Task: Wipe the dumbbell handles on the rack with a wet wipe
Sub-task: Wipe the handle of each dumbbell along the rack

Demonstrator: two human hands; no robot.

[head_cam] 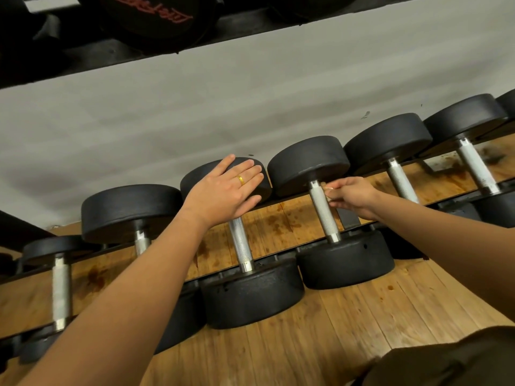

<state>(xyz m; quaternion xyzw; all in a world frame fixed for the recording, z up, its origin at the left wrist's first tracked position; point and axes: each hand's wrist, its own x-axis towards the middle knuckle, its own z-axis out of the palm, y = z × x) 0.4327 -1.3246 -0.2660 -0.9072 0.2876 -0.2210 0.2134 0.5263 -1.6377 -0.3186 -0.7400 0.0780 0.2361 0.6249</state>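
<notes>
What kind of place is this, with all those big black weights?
Most likely a gym's weights area. A row of black dumbbells lies on a rack, a black weight plate with red lettering is stored on the shelf above, and the floor is wood.

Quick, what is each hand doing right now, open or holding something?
Left hand: open, fingers flat on a dumbbell head.
Right hand: closed, pinching a small pale wad, apparently the wet wipe, against a dumbbell handle.
</notes>
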